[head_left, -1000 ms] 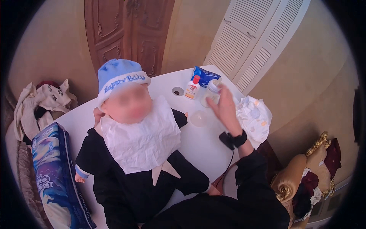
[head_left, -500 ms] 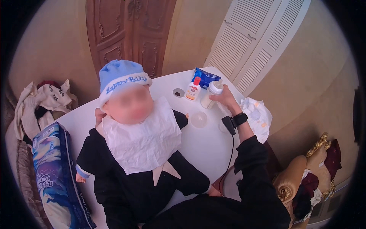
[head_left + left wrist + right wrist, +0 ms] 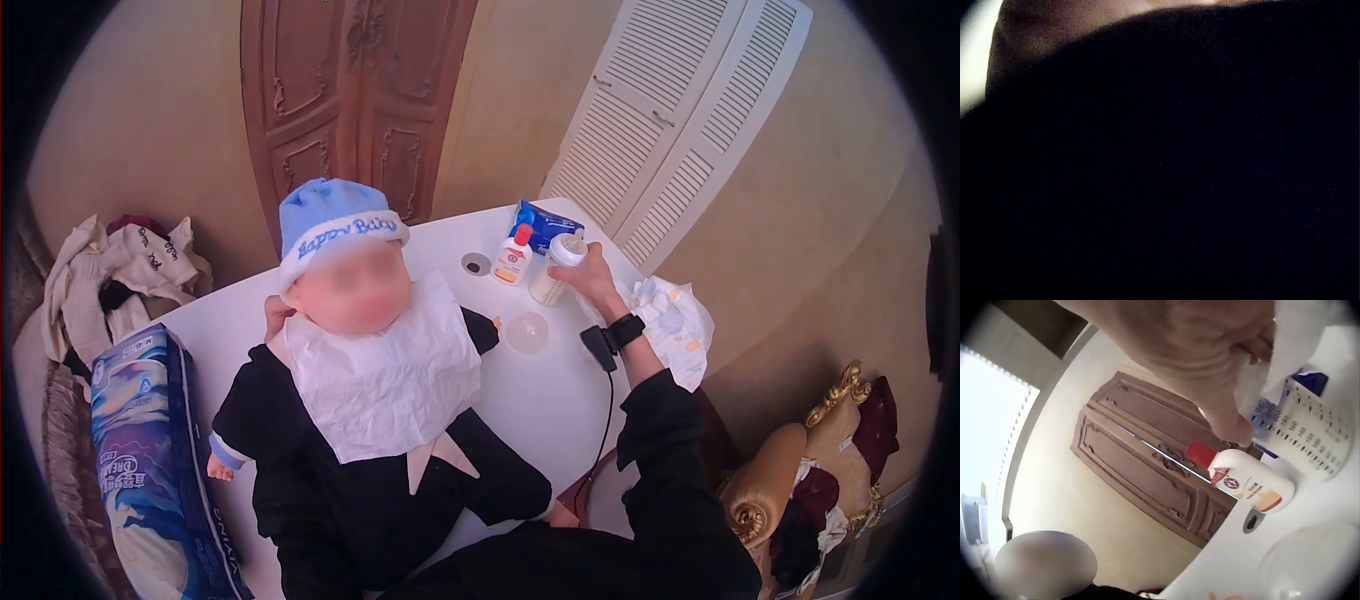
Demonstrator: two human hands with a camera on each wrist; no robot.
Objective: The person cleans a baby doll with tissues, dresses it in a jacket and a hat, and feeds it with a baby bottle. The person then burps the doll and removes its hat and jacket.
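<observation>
In the head view a baby doll (image 3: 375,515) in black clothes, a light blue hat and a white bib (image 3: 385,370) leans back over the white table. My left hand (image 3: 278,314) shows only in part behind the doll's neck; its fingers are mostly hidden, and the left wrist view is nearly all dark. Farther right, my right hand (image 3: 597,280) grips a baby bottle (image 3: 548,288) near its white collar. The bottle has a measuring scale and stands upright beside a white lotion bottle (image 3: 512,258) with a red cap. A clear dome cap (image 3: 527,332) lies in front.
A blue wipes pack (image 3: 547,222) lies behind the bottles, left of a white diaper (image 3: 670,325). Along the table's left side stands a large diaper package (image 3: 145,440). A round hole (image 3: 476,264) is set in the tabletop. A black cable (image 3: 600,440) hangs from my right wrist.
My right hand has come down onto the baby bottle and now grips it. My left hand stays behind the doll's neck. The whole head view has tilted slightly.
</observation>
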